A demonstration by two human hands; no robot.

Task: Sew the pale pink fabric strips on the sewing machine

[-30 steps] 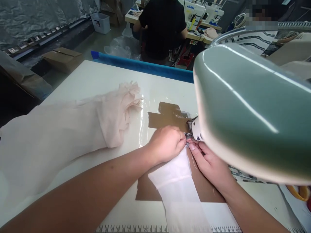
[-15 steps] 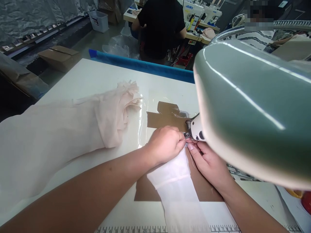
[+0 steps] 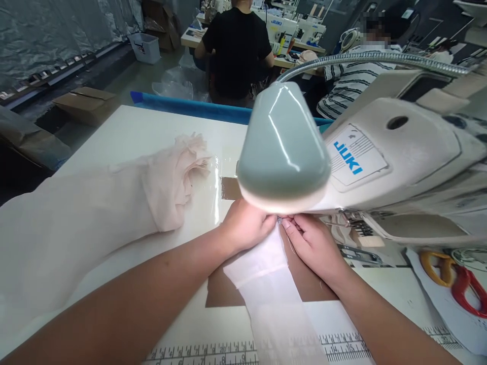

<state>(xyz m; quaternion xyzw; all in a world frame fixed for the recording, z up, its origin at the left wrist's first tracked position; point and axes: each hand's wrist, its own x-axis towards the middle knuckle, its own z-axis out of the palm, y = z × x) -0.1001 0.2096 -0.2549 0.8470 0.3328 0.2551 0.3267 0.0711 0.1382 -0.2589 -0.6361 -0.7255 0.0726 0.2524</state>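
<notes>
A strip of thin white fabric [image 3: 266,284] runs from the table's front edge up to the needle area of a JUKI sewing machine [image 3: 411,137]. My left hand [image 3: 247,225] is closed on the fabric's far end, knuckles up. Beside it my right hand [image 3: 310,241] pinches the fabric's right edge, thumb against fingers. The fingertips of both hands nearly meet by a small metal part. A pale green lamp head [image 3: 283,147] hides the needle and presser foot. Beneath the fabric lies a brown sheet [image 3: 224,291] on the white table [image 3: 125,126].
A pale pink pile of fabric [image 3: 114,203] lies at left. Orange-handled scissors [image 3: 437,268] and a red handle [image 3: 467,291] are at right. A printed ruler [image 3: 205,352] runs along the front edge. Beyond the table sit a person in black [image 3: 238,56] and one in stripes [image 3: 353,71].
My view has shifted, so the lamp appears smaller and further left, covering the needle area, and more of the machine shows. Both hands keep their hold on the fabric, with little movement.
</notes>
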